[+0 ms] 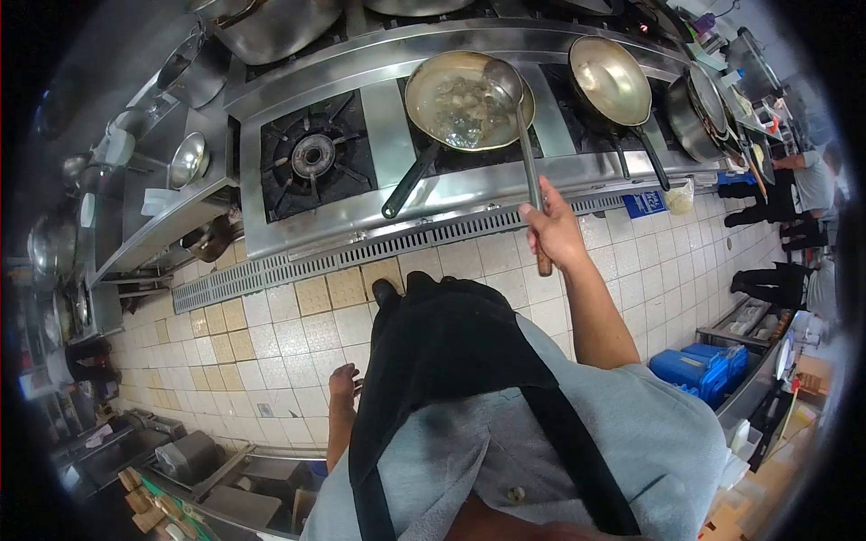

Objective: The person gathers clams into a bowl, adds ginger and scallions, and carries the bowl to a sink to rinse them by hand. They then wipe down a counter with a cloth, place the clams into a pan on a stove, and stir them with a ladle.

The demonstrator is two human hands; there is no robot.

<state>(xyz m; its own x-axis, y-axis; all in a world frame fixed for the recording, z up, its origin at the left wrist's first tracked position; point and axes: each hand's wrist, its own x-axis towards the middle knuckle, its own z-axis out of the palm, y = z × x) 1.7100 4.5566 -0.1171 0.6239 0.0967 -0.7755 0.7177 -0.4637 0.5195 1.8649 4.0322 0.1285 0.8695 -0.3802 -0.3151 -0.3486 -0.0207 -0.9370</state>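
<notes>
My right hand [557,233] is closed round the handle of a long metal ladle [529,149], near its wooden end. The ladle's bowl rests inside a frying pan [456,61] on the stove. Small pieces of food in bubbling liquid [462,108] fill the pan's middle; what kind of food I cannot make out. The pan's black handle [410,185] points toward me, and neither hand touches it. Low at my side hangs my left hand [343,380], its fingers loosely apart and nothing in them.
A second frying pan [613,86] sits to the right, beside stacked pots [693,122]. To the left is a bare burner [312,156]; a metal bowl [188,160] stands on a side shelf. Large pots [280,32] line the back. Other people [812,185] stand at far right, near blue bins [690,368].
</notes>
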